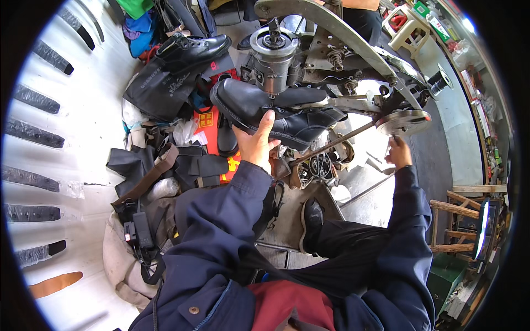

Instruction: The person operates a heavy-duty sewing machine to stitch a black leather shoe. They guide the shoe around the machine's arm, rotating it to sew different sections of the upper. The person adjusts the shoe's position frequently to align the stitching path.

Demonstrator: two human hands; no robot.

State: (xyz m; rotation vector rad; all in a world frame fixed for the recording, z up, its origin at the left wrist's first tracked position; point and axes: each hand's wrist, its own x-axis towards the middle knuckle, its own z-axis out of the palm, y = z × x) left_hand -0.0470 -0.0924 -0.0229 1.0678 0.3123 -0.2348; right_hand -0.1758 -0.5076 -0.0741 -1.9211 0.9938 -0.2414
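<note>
My left hand [256,143] holds a black leather shoe [292,129] under the steel cylindrical head [274,63] of a sewing machine, its thumb raised against the shoe's upper near the needle area. The shoe lies on its side along the machine's narrow arm [353,105]. My right hand [399,152] is at the round handwheel [403,121] on the right, fingers curled on a small handle beneath its rim, partly hidden.
Left of the machine lie another black shoe [193,51], leather pieces [132,165] and bags. Dark strips [33,132] line a white surface at far left. Below the machine are a tool box [317,168] and rods. Wooden stools [455,220] stand at right. Another person [364,19] is partly visible behind.
</note>
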